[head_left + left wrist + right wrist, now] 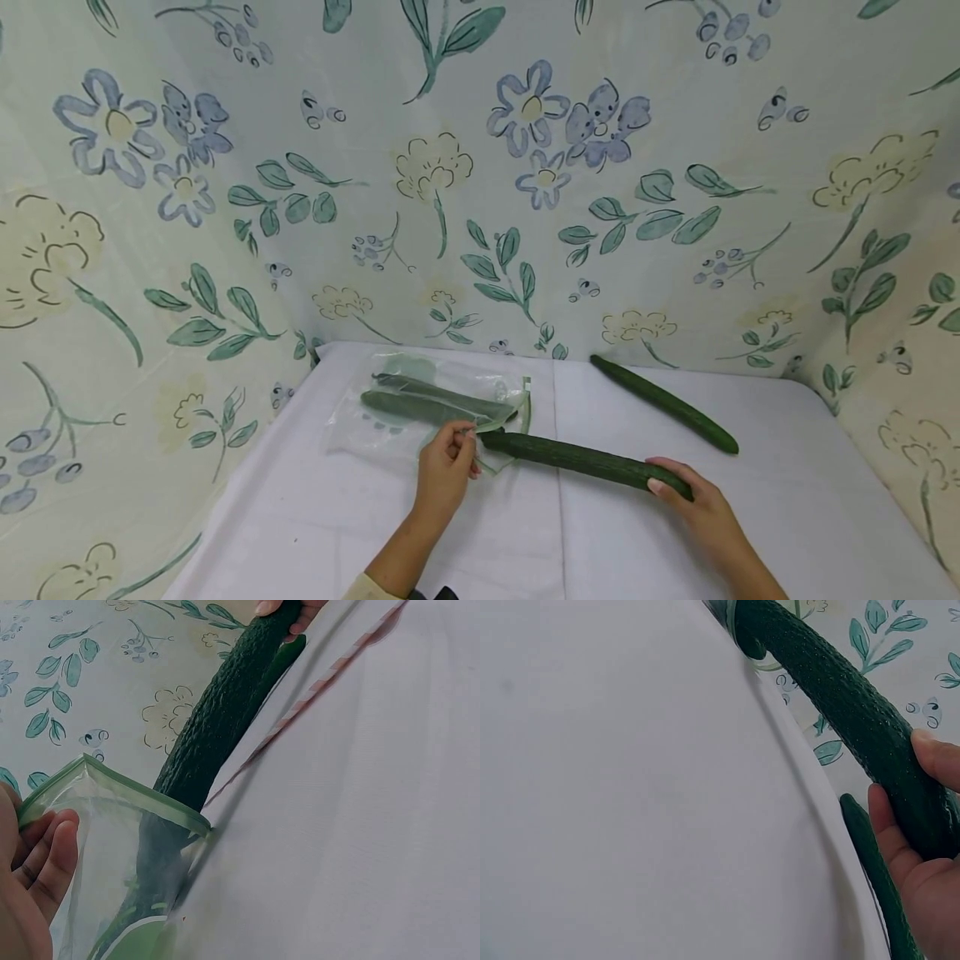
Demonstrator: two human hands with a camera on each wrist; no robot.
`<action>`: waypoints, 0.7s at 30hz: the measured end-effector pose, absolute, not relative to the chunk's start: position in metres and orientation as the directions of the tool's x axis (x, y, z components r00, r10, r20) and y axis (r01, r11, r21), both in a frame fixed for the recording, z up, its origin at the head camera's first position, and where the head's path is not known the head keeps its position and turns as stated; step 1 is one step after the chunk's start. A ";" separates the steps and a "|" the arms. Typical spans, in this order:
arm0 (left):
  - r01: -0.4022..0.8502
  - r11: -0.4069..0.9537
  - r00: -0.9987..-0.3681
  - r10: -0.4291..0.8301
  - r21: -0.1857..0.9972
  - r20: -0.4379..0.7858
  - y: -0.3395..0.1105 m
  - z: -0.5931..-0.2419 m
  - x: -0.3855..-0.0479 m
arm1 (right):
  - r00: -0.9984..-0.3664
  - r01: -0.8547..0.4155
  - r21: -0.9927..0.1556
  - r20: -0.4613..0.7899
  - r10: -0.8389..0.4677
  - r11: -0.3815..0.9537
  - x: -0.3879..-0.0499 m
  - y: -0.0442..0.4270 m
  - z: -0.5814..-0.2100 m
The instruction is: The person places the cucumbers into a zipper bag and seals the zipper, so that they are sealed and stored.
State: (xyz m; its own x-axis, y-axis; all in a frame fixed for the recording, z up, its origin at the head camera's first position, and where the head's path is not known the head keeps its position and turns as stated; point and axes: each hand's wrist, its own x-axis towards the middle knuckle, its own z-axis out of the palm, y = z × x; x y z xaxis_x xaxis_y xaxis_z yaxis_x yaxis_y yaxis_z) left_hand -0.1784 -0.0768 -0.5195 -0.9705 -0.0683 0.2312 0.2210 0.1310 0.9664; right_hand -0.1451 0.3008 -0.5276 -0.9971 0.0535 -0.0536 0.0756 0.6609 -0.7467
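A clear zip bag (347, 429) with a green-edged mouth lies on the table, and two cucumbers (416, 407) show through its plastic. My left hand (445, 468) pinches the bag's edge near the opening. My right hand (693, 498) grips the near right end of a dark green cucumber (573, 457), thumb on one side and fingers on the other. Its far end is at the bag mouth; in the left wrist view the held cucumber (217, 720) passes inside the green zip edge (142, 793). Another cucumber (663, 403) lies on the table beyond my right hand.
A white cloth (630, 550) covers the table. Behind it and at both sides hangs a floral curtain (480, 208). A small dark object (446, 593) shows at the bottom edge, too little of it to name.
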 end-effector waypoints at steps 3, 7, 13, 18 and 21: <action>0.219 0.131 -0.971 -0.067 0.967 0.229 -0.077 -0.519 -0.178 | -0.997 0.074 -0.756 -0.047 0.059 0.650 -0.147 0.297 -0.530; 0.218 0.132 -0.972 -0.063 0.967 0.228 -0.076 -0.519 -0.178 | -0.997 0.076 -0.764 -0.043 0.067 0.641 -0.147 0.293 -0.531; 0.240 0.151 -0.966 -0.061 0.959 0.252 -0.076 -0.518 -0.177 | -0.995 0.100 -0.796 -0.075 0.066 0.597 -0.149 0.283 -0.529; 0.238 0.156 -0.966 -0.067 0.959 0.251 -0.076 -0.518 -0.177 | -0.994 0.106 -0.794 -0.073 0.079 0.598 -0.150 0.278 -0.529; 0.236 0.155 -0.966 -0.069 0.959 0.249 -0.075 -0.519 -0.177 | -0.995 0.093 -0.797 -0.057 0.080 0.597 -0.150 0.276 -0.530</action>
